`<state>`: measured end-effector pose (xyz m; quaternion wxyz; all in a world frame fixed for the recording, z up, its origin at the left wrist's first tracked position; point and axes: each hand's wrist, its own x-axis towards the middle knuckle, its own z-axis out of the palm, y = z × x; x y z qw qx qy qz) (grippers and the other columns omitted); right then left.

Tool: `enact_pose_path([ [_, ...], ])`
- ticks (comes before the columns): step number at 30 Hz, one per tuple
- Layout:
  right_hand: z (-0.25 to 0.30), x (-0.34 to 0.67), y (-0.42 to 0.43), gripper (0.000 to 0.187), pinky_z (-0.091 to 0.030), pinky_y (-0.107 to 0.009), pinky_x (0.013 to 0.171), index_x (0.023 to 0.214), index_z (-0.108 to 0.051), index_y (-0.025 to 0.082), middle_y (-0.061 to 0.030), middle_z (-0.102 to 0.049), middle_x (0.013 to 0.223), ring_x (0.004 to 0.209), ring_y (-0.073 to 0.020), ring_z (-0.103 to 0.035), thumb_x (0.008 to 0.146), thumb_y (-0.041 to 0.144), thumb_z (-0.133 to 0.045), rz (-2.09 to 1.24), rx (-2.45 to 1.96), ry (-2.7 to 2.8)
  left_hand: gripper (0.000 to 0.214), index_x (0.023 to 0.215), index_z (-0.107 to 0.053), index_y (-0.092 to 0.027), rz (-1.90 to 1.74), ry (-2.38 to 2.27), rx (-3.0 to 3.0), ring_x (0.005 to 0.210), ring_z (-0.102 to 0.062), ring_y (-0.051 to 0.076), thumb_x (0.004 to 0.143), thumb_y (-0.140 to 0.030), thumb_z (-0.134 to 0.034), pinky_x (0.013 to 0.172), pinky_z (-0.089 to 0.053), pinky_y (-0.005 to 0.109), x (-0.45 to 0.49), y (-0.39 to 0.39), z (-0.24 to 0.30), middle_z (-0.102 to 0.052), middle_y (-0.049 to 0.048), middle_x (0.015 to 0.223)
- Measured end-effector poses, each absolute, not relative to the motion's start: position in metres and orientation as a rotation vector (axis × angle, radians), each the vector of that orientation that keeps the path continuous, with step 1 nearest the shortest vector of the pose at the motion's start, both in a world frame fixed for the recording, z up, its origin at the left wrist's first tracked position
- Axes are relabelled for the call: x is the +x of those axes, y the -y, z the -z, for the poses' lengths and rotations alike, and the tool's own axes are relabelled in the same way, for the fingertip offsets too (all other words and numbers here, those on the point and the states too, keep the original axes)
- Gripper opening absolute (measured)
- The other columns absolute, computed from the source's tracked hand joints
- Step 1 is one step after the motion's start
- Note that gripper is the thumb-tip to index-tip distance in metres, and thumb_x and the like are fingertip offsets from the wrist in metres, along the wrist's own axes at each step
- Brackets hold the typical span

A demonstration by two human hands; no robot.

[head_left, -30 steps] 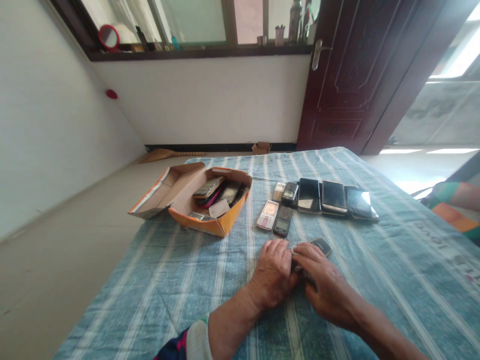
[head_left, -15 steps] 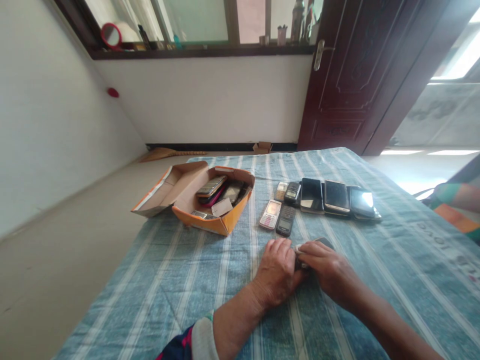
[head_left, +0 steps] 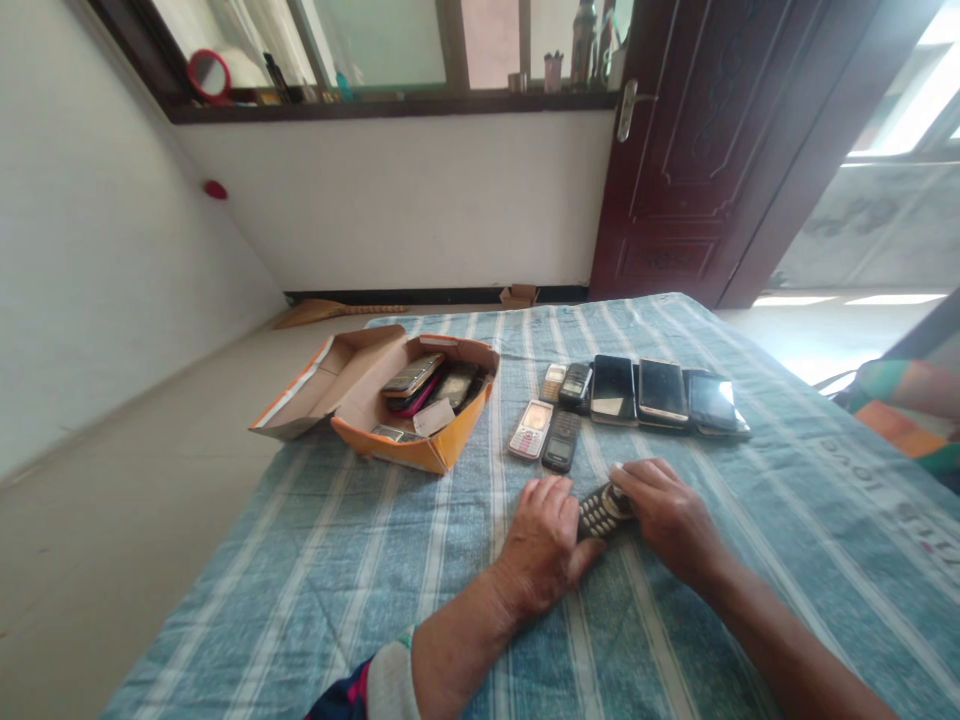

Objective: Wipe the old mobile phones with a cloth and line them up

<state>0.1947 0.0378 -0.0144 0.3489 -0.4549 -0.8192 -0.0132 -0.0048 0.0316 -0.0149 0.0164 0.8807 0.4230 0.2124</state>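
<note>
My left hand is closed round the near end of a dark keypad phone that lies low over the bedspread. Its pale round keys show between my hands. At the upper end, the fingers of my right hand are bent over the phone, pinching a small white cloth, mostly hidden, against it. Just beyond lie a white-and-red phone, a black keypad phone, a small gold phone and another dark phone.
Larger touchscreen phones lie in a row at the right. An open orange cardboard box holding several phones stands at the left. The striped blue bedspread covers the surface. Someone's colourful sleeve shows at the far right.
My right hand has slid away from my left along the phone, uncovering its keypad. The white cloth has moved with the fingers. The whole view has shifted slightly.
</note>
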Motion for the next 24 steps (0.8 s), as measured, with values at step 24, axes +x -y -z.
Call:
enact_pose_path([
  [24, 0.016, 0.193, -0.038, 0.031, -0.051, -0.035, 0.077, 0.098, -0.069, 0.016, -0.0093, -0.065, 0.091, 0.088, -0.0216, -0.056, 0.092, 0.010, -0.039, 0.046, -1.174, 2.030, 0.035, 0.094, -0.060, -0.012, -0.786, -1.308, 2.625, 0.105, -0.059, 0.033, 0.071, -0.035, -0.071, 0.094, -0.048, 0.053, -0.004, -0.031, 0.010, -0.064, 0.0177, 0.110],
])
